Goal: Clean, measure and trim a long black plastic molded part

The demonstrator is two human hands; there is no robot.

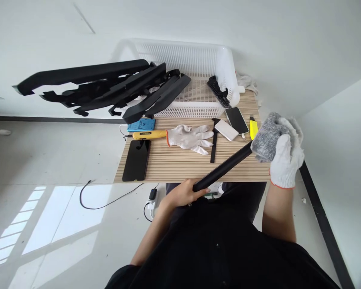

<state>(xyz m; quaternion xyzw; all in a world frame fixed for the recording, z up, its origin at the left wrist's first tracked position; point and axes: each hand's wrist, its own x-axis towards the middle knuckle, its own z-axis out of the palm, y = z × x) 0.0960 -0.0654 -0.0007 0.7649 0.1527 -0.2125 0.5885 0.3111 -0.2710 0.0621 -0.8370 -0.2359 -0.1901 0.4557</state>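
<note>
A long black plastic trim strip (225, 167) slants up to the right over the table's front edge. My left hand (186, 193), bare, is closed around its lower end. My right hand (284, 160) wears a white knit glove with an orange cuff and is closed on a fluffy grey cloth (269, 136). The cloth covers the upper end of the strip, so that end is hidden. On the table, an empty white glove (189, 138) lies beside a yellow-handled tool (149, 135).
A white plastic basket (195, 110) at the back holds several black trim pieces (108, 86), many jutting out leftward. On the wooden table (180, 170) lie a black phone (136, 160), another phone (237, 120), a white block (226, 130), a black hammer-shaped tool (213, 146) and a yellow object (253, 129).
</note>
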